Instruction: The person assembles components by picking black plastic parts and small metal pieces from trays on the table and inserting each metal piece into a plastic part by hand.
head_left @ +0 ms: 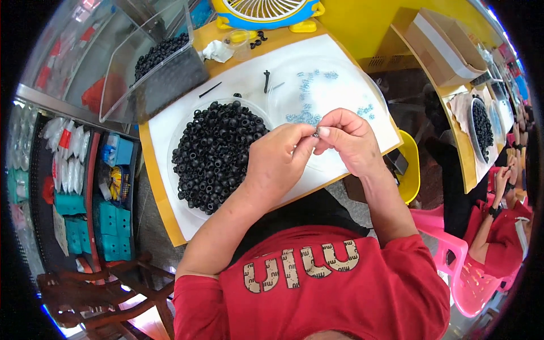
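My left hand (pixel 281 157) and my right hand (pixel 352 140) meet over the white-covered table, fingertips pinched together. Between them is a tiny dark piece (pixel 316 134), too small and too covered to name. Below and left of my left hand, a round clear tray is heaped with small black hollow plastic parts (pixel 218 153). Under and beyond my right hand lies a clear round tray (pixel 283 93) with scattered small pale-blue pieces (pixel 306 116). A black thin tool (pixel 266 81) and a dark stick (pixel 210 89) rest on the white sheet.
A clear bin (pixel 170 79) with more black parts stands at the far left. A blue and yellow fan (pixel 269 12) sits at the back. A yellow bucket (pixel 409 170) is right of the table. A co-worker in red (pixel 498 238) sits farther right by another table (pixel 456 124).
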Available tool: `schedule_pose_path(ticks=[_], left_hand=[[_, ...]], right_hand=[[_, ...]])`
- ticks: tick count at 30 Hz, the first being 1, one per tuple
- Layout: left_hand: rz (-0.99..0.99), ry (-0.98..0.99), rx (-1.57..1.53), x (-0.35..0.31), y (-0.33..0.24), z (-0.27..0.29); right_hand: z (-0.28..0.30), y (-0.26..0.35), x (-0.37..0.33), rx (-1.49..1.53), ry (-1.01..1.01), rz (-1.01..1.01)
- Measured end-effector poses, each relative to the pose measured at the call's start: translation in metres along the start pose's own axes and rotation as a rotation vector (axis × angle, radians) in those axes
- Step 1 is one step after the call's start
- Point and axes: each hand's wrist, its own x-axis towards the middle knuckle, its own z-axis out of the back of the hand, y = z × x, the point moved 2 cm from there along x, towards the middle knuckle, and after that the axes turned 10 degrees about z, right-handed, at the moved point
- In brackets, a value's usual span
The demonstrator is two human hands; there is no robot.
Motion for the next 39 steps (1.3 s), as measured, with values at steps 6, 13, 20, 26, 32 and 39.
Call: schedule_pose_path(ticks=[6,13,20,26,32,39], left_hand=[[0.351,0.158,-0.337,0.011,0.014,-0.005],[0.579,0.151,-0.58,0.021,0.019,0.0],[0.647,0.248,-0.747,0.0,0.02,0.009],[0.621,0.293,-0.851,-0.031,0.023,0.017],[0.507,0.078,-0.304,-0.059,0.039,0.063],[0.349,-0.24,0.368,-0.073,0.074,0.131]], right_hand=[[0.01,0.007,0.0,-0.358,0.121,0.187],[0.034,0.022,0.007,-0.663,-0.108,0.155],[-0.022,0.031,0.003,-0.943,0.31,0.432],[-0.046,0.021,-0.014,-0.939,0.317,0.377],[-0.052,0.007,-0.011,-0.829,0.284,0.25],[-0.049,0.012,-0.008,-0.531,0.204,0.182]])
